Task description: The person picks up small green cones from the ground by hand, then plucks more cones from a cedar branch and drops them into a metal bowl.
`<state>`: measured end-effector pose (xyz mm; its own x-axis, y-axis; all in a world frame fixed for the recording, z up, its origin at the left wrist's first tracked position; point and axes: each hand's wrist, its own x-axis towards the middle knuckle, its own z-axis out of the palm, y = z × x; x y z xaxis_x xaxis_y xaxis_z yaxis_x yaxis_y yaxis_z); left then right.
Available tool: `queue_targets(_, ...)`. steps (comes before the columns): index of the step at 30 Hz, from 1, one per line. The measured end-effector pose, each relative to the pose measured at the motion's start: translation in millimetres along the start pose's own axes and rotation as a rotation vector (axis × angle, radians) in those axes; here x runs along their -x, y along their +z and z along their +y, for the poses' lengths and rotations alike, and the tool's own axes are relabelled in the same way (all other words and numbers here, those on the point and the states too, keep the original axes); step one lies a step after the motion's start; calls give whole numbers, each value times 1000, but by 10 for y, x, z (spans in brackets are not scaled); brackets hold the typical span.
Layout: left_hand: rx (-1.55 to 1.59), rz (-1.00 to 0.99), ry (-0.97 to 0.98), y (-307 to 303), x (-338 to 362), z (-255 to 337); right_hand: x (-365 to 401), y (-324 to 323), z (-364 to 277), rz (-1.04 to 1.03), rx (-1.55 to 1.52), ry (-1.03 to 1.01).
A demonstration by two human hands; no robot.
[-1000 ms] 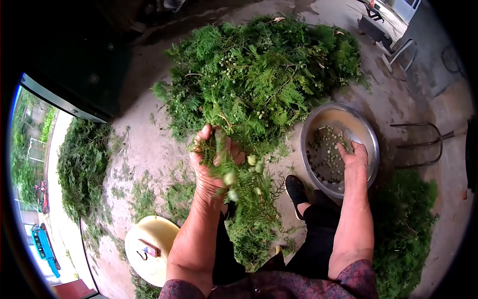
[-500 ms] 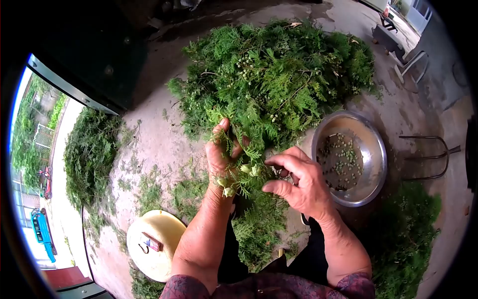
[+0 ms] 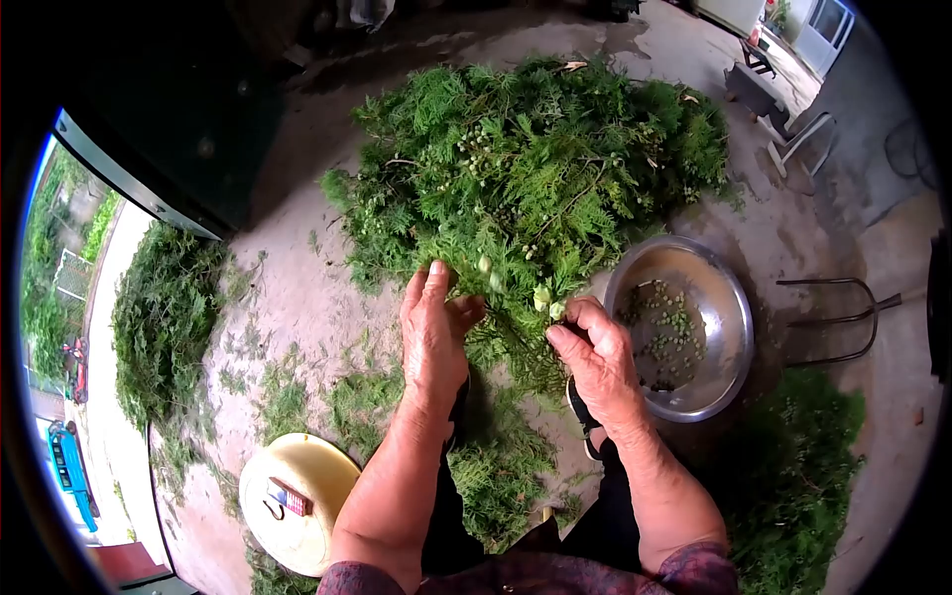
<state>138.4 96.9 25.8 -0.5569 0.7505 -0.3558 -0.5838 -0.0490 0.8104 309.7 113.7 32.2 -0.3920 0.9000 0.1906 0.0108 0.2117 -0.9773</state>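
In front of the large heap of evergreen branches (image 3: 535,169), my left hand (image 3: 433,332) is closed on a leafy evergreen sprig (image 3: 496,297); the fingers partly hide where it is gripped. Pale green cones (image 3: 542,297) show among the foliage between my hands. My right hand (image 3: 603,362) pinches a green cone (image 3: 556,310) between thumb and forefinger, just left of a steel basin (image 3: 734,342). Loose small green cones (image 3: 669,322) lie in the bottom of that basin.
A cream round lid or stool top (image 3: 327,535) carries a small box (image 3: 290,496). More cut greenery (image 3: 169,317) lies at left, with another pile (image 3: 793,466) at lower right. A metal fork-like tool (image 3: 843,315) rests beyond the basin. Clippings litter the concrete floor.
My right hand has gone from open fingers beside the sprig to a pinch on a cone. My left hand has turned and dropped slightly with the sprig. The camera view has shifted a little.
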Motion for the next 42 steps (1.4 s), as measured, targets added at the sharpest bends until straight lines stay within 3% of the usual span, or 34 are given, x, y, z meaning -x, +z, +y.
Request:
queue_targets(1,-6,-9,-6,21,18,4,8,7,49,27,-35,22)
queue_targets(3,-240,-72,189,15,57,-38,8,24,132,82,-110,70)
queue_targets(7,-362,-317,-43,129,179,-7,-16,68,161,117,-497,188)
queue_targets(9,-184,-389,-210,80,168,-167,-27,56,159,112,-561,278)
queue_targets(13,-215,-585,-205,128,234,-112,-71,17,110,49,-638,346)
queue_targets(19,-278,-579,-112,147,228,-155,-69,29,174,77,-393,379)
queue_targets(20,-223,-555,-104,190,272,-159,-65,34,137,76,-507,357)
queue_targets(23,-173,-527,-128,190,270,-220,-79,47,163,124,-206,264)
queue_targets(28,-259,-502,51,205,264,-229,-99,-24,-60,220,-331,290)
queue_targets(35,-311,-489,-39,255,330,-111,-123,10,-20,171,-458,309)
queue_targets(38,-279,-517,-88,207,276,-69,-121,-52,13,102,-372,286)
queue_targets(42,-229,-487,-146,231,295,-59,-114,-122,68,88,-988,549)
